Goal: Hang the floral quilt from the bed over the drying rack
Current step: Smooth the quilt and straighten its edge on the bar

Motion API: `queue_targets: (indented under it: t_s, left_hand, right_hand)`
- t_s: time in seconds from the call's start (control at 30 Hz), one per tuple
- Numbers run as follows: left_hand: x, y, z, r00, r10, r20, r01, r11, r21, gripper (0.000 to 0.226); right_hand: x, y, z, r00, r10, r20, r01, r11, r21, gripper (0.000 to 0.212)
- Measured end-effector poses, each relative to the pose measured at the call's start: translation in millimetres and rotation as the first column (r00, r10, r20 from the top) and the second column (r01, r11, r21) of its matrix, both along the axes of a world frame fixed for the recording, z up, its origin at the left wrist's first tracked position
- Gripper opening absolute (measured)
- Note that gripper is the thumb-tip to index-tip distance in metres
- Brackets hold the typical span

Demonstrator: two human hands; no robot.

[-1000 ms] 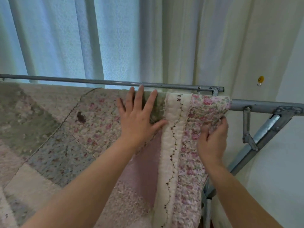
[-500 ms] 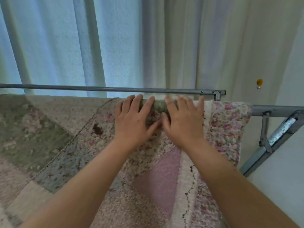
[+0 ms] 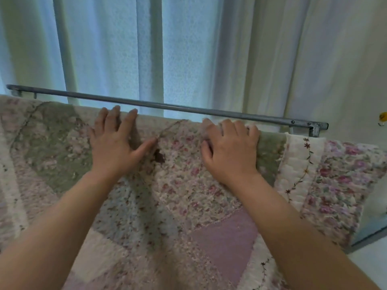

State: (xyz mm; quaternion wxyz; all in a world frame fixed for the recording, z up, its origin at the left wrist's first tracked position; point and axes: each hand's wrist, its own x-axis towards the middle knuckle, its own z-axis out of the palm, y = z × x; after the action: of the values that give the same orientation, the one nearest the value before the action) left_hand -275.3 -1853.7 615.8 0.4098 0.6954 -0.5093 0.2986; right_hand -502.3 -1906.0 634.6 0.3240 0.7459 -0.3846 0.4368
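The floral patchwork quilt point(image 3: 184, 185) hangs draped over the near bar of the grey metal drying rack and fills the lower half of the view. Its cream border with embroidered vine point(image 3: 297, 164) and pink rose edge lie at the right. My left hand point(image 3: 117, 147) lies flat on the quilt near its top fold, fingers spread and straight. My right hand point(image 3: 230, 149) rests on the top fold further right, its fingers bent over the covered bar. The rack's far bar point(image 3: 167, 106) runs bare just behind the quilt.
Pale sheer curtains point(image 3: 188, 49) hang close behind the rack. A bracket joint point(image 3: 315, 128) ends the far bar at the right. A small yellow hook point(image 3: 382, 117) sits on the wall at the far right edge.
My hands have moved apart along the top fold: the left slid left, the right slid right. One second ago my right hand was pinching the quilt's pink edge; now it rests on the fold.
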Motion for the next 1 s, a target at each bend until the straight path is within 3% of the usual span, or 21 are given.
queue_targets:
  t_s: [0.3, 0.57, 0.83, 1.0]
  left_hand:
    - [22, 5, -3, 0.989, -0.073, 0.131, 0.068, 0.997, 0.042, 0.072]
    - [47, 14, -4, 0.95, -0.196, 0.244, 0.148, 0.968, 0.203, 0.069]
    - [52, 32, -17, 0.938, -0.281, 0.203, 0.223, 0.938, 0.265, 0.069]
    - [59, 50, -34, 0.951, -0.296, 0.087, 0.246, 0.898, 0.364, 0.075]
  right_hand:
    - [16, 7, -5, 0.997, -0.074, 0.03, 0.069, 0.987, 0.147, 0.047]
    - [38, 23, -11, 0.954, -0.3, -0.005, 0.285, 0.902, 0.324, 0.064]
    - [44, 42, -10, 0.94, -0.336, -0.056, 0.326, 0.84, 0.433, 0.069]
    - [45, 58, -13, 0.96, -0.276, -0.045, 0.256, 0.804, 0.536, 0.076]
